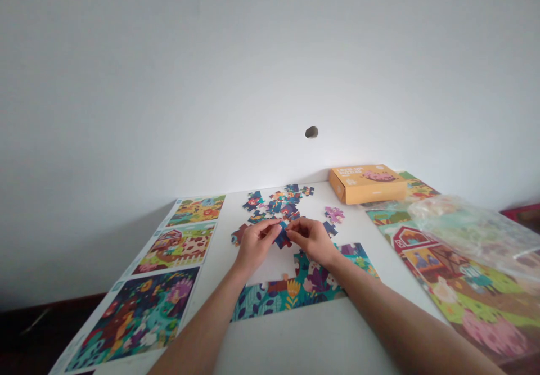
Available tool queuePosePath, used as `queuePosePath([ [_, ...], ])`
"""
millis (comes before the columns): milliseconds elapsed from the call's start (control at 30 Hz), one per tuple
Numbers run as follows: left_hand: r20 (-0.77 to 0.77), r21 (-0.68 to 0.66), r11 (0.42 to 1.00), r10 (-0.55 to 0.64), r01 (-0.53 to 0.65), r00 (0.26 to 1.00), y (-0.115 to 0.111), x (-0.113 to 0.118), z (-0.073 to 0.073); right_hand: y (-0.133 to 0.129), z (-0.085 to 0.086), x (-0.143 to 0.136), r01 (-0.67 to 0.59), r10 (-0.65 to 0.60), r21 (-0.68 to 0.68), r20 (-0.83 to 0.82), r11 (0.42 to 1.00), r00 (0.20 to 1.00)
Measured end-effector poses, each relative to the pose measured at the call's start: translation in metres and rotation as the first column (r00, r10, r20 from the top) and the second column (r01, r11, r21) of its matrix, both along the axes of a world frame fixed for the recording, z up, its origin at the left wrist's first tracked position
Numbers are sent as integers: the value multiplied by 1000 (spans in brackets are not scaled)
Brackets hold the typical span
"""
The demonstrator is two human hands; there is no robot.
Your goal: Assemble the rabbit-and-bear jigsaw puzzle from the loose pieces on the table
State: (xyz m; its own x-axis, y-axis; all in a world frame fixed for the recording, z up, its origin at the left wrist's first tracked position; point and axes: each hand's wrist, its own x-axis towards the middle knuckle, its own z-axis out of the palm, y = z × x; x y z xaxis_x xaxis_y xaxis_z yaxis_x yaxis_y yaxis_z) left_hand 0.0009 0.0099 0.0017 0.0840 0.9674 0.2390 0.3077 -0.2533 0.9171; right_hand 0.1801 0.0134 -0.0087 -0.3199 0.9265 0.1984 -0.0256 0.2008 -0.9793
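Both of my hands meet over the middle of the white table, pinching a dark blue puzzle piece (283, 236) between them. My left hand (258, 242) grips its left side, thumb and forefinger closed. From the right, my right hand (311, 241) has its fingertips closed on the same piece. Below them lies a partly joined puzzle (291, 290) with teal leaves and yellow flowers; my right hand and forearm cover some of it. Just beyond my hands, several loose puzzle pieces (276, 202) lie in a heap. A purple piece (334, 214) sits apart, to the right.
An orange puzzle box (366, 185) stands at the back right against the wall. A printed picture sheet (139, 313) lies along the left edge. At right, a finished-looking farm picture (459, 285) is partly under clear plastic bags (464, 226).
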Motion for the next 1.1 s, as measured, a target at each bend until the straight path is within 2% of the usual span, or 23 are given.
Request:
queuePosePath([
  [100, 60, -19, 1000, 17, -16, 998, 0, 0, 2, 1, 0, -1, 27, -29, -47, -48, 999, 998],
  [200, -11, -13, 1000, -2, 2, 1000, -1, -1, 4, 0, 1, 1, 90, -88, -76, 32, 993, 996],
  [300, -142, 35, 996, -75, 81, 987, -3, 0, 6, -1, 1, 4, 130, -131, 17, 140, 991, 981],
  [400, -194, 33, 986, -155, 165, 969, -5, 2, 7, -2, 0, 4, 105, -117, 96, 138, 990, 983],
  [600, -190, 24, 994, -102, 109, 976, -3, -1, 2, 0, -4, 4, 96, -103, 58, 136, 994, 985],
  [767, -311, 78, 984, -128, 160, 942, -2, -4, -2, -4, -3, 6, 30, -45, 64, 251, 998, 967],
  [933, -378, 78, 975, -164, 208, 911, -4, -3, 0, -10, 7, 8, -112, 61, 119, 369, 987, 927],
  [1100, -405, 83, 977, -146, 195, 903, -4, -3, -1, -12, 14, 9, -143, 52, 163, 462, 976, 885],
])
